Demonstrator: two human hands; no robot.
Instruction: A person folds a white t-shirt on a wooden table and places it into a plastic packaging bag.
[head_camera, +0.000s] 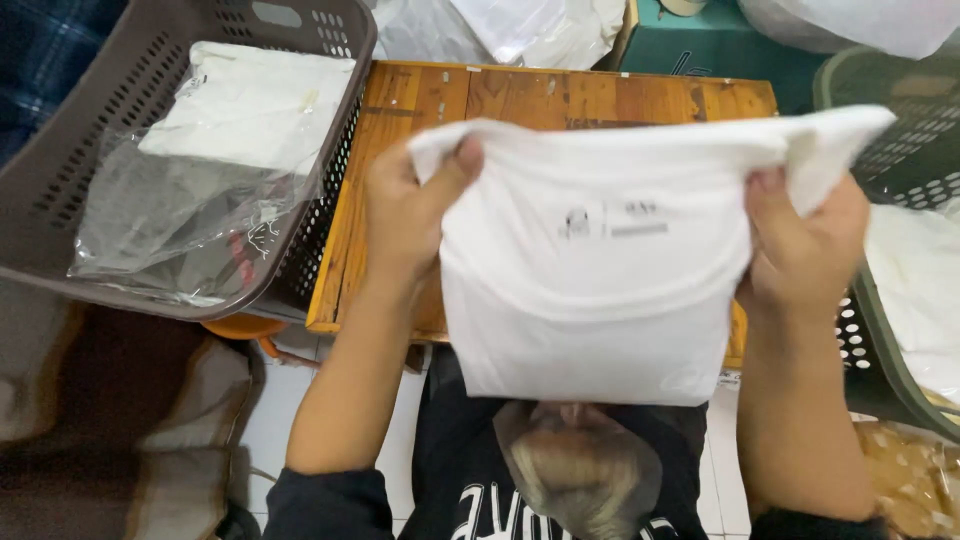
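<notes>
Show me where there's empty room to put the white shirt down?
The wooden table is bare along its far strip, between the brown basket and the green basket. The brown basket is crowded with a bagged shirt.

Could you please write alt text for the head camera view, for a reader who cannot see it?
Two bare hands, left hand and right hand, hold up a folded white garment above a wooden table. A brown plastic basket with a bagged white garment sits to the left.
</notes>
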